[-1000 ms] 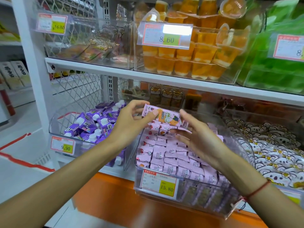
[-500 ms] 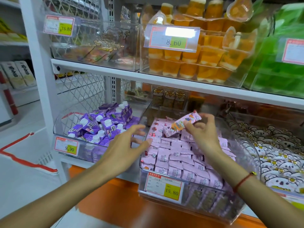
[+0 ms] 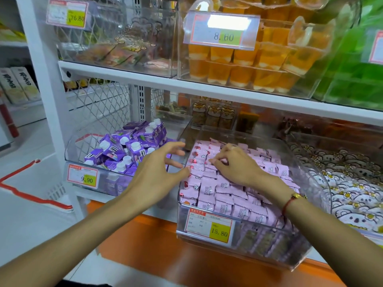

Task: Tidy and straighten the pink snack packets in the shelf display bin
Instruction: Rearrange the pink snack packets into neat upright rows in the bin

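The pink snack packets (image 3: 226,195) lie in rows inside the clear display bin (image 3: 319,195) on the lower shelf, filling it from the front wall back under my right hand (image 3: 236,164). That hand rests on top of the packets toward the back of the bin, fingers curled down with the fingertips (image 3: 213,161) pressing into the pile; I cannot tell whether they pinch one packet. A red string bracelet (image 3: 290,203) sits on that wrist. My left hand (image 3: 159,170) hovers at the bin's left rim, fingers spread and relaxed, holding nothing, thumb tip close to the leftmost packets. Below my hands a price tag (image 3: 209,226) reading 15.80 is fixed to the bin's front. Just beyond my left hand is a bin of purple cartons (image 3: 124,148). To the right of my right hand lies a bin of white cartoon-printed packets (image 3: 352,183). Above, orange jelly cups (image 3: 248,65) fill the upper shelf.
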The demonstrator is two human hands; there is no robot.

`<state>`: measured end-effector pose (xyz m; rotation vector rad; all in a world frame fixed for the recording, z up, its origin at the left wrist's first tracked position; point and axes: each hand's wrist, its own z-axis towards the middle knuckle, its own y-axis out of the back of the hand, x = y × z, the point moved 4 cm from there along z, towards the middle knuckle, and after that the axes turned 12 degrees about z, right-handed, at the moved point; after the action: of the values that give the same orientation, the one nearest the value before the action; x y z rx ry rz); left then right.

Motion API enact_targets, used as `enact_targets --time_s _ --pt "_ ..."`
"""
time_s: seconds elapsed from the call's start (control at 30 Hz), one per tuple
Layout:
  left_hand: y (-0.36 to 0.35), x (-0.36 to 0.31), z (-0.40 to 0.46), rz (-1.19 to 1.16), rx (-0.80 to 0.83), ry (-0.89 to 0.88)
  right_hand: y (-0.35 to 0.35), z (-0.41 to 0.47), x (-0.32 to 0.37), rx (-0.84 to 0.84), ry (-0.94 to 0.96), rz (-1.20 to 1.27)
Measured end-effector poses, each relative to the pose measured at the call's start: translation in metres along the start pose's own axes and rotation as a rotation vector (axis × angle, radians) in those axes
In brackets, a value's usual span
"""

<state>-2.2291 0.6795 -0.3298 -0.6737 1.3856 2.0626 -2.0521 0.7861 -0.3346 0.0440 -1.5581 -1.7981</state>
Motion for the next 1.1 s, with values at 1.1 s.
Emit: enact_targets --time_s 1.1 --pt "-0.007 0.001 -0.005 -0.065 0.056 0.074 0.027 -0.021 0.025 -0.298 0.061 0.418"
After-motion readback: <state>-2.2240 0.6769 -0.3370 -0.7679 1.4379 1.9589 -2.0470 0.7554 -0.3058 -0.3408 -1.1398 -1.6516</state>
